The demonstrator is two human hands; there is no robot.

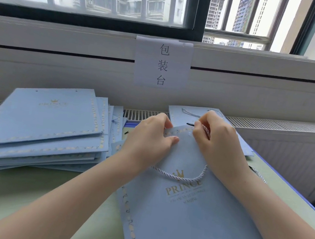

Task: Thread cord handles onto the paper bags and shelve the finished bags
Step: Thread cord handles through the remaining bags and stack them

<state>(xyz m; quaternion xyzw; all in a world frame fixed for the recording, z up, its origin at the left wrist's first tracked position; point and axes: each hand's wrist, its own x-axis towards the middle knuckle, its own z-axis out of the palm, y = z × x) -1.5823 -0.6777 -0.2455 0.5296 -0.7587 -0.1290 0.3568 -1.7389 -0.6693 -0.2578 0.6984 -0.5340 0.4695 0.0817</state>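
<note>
Threading is the step in hand: a pale blue paper bag (190, 214) lies flat on the green table (31, 203), long axis running near to far with its open top edge pointing away toward the window wall, and one white twisted cord handle (180, 175) already loops across its face. At that far edge the left hand (150, 138) pinches the rim between thumb and curled fingers, while the right hand (216, 135) grips a second cord (206, 130) just behind its black tip (190, 124). Next, I'd judge, that tip must be aimed into a small punched hole in the rim, with the unthreaded stack (39, 128) waiting at left and a finished bag (185, 111) beyond.
</note>
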